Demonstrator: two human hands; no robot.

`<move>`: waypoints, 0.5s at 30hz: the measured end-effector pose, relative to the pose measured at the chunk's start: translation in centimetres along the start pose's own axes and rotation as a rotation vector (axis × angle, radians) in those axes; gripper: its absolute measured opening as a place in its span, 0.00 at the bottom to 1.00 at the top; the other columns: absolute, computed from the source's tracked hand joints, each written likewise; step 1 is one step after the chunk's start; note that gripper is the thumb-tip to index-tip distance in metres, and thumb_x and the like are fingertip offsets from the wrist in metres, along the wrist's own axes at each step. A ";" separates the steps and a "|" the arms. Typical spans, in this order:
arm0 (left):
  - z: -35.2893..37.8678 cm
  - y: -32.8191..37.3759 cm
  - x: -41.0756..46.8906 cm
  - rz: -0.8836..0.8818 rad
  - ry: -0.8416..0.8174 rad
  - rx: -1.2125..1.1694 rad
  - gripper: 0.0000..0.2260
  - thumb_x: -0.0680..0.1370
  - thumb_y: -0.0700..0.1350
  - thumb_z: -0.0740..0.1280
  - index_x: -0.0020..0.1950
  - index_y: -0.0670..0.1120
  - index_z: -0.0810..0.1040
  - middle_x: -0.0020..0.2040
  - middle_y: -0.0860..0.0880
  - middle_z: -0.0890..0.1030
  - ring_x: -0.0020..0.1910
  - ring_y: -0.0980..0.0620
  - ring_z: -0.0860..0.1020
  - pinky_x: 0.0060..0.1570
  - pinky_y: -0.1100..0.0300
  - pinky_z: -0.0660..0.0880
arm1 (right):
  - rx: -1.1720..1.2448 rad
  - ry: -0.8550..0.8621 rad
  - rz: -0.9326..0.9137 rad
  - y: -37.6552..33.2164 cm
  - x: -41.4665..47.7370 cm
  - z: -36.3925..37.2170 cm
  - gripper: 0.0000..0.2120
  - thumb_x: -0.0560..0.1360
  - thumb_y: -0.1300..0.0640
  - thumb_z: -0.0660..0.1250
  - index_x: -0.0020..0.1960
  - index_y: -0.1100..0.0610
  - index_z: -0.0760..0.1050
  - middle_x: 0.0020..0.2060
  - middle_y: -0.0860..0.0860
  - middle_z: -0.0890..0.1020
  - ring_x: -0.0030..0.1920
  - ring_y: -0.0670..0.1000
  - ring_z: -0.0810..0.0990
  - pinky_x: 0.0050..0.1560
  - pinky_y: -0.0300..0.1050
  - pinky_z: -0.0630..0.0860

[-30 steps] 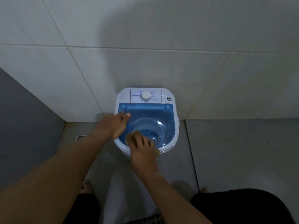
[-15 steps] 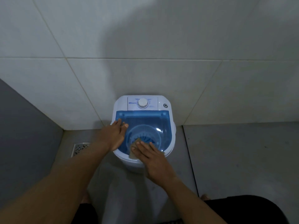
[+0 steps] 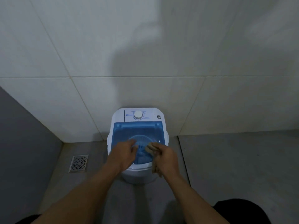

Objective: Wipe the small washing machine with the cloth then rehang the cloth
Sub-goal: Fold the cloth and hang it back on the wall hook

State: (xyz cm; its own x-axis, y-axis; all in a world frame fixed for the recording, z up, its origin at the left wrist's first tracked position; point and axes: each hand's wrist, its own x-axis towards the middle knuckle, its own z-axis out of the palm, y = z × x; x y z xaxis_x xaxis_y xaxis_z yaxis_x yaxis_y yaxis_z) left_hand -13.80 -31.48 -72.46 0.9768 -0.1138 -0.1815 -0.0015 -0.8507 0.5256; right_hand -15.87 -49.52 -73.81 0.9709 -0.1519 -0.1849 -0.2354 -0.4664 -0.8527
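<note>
A small white washing machine with a clear blue lid stands on the floor against the tiled wall. A white dial sits on its back panel. My right hand is closed on a beige cloth, held over the lid's front right part, with a strip of cloth hanging below my palm. My left hand lies over the lid's front left, fingers together, holding nothing that I can see.
A metal floor drain is set in the grey floor left of the machine. A grey wall closes the left side. White wall tiles rise behind. My dark-clothed knees show at the bottom.
My right hand with the cloth has moved from the lid's front middle to its front right. My left hand slid from the lid's left rim toward the front. The view pulled back.
</note>
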 end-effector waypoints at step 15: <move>-10.2 8.3 -3.1 0.036 -0.184 -0.530 0.06 0.68 0.45 0.75 0.44 0.52 0.83 0.47 0.54 0.83 0.52 0.53 0.80 0.60 0.47 0.75 | 0.604 -0.364 -0.036 -12.6 -0.8 -9.5 0.12 0.77 0.71 0.60 0.53 0.61 0.79 0.47 0.61 0.84 0.49 0.58 0.83 0.53 0.53 0.79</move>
State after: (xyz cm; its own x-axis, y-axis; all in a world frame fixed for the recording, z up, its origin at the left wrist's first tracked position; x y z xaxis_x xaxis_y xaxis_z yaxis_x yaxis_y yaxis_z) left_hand -14.67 -33.01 -59.05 0.9246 -0.2663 -0.2725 0.1199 -0.4756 0.8715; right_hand -14.11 -51.82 -58.30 0.9554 0.2049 -0.2129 -0.2396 0.1157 -0.9640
